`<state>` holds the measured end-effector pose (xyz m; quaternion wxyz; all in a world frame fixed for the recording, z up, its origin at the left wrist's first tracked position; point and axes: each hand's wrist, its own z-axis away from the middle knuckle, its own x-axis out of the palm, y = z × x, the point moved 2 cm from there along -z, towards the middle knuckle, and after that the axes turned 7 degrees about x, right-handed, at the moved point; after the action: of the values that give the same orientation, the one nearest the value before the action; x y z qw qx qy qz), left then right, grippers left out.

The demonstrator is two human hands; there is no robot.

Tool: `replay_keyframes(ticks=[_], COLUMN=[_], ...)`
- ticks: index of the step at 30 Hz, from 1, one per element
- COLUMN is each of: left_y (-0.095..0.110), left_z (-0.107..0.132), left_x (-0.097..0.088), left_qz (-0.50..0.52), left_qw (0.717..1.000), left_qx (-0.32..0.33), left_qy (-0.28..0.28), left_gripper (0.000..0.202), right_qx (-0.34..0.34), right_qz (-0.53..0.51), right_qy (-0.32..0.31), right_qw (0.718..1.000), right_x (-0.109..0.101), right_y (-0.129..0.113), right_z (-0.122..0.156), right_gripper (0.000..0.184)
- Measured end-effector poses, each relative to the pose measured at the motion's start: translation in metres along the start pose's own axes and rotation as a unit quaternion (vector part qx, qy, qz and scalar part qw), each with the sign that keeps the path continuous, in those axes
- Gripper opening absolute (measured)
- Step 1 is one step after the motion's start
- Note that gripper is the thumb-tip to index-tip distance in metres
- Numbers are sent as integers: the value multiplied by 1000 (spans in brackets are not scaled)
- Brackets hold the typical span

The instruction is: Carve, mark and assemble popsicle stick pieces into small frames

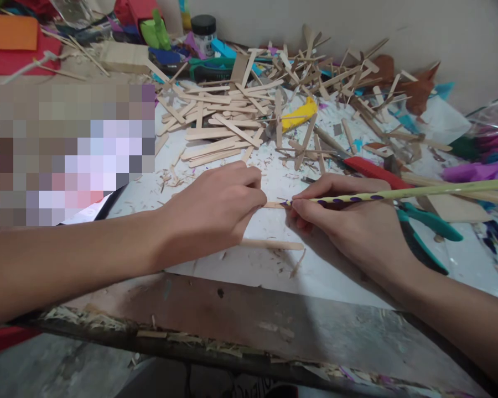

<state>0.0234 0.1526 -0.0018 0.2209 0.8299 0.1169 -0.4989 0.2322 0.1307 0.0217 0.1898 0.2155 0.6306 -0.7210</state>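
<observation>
Most of the white sheet [265, 268] lies bare toward its front edge, just inside the worn table rim [253, 323]; a heap of craft sticks [224, 124] crowds its far side. Mid-sheet, the left hand [216, 207] curls its fingers down while the right hand [351, 224] pinches a dotted pencil [398, 193], tip touching the small stick [274, 205] the left pins
</observation>
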Motion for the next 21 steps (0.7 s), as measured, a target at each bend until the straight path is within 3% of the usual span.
replay_keyframes(ticks=[21], left_y=[-1], left_z=[-1], left_x=[0], left_qz=[9], left_qw=[1000], left_qx=[-15], left_qy=[-15], left_gripper=[28], right_qx=[12], right_qz=[-22], right_qy=[0], right_qw=[1000], right_x=[-1], right_y=[1], right_z=[0], right_gripper=[19])
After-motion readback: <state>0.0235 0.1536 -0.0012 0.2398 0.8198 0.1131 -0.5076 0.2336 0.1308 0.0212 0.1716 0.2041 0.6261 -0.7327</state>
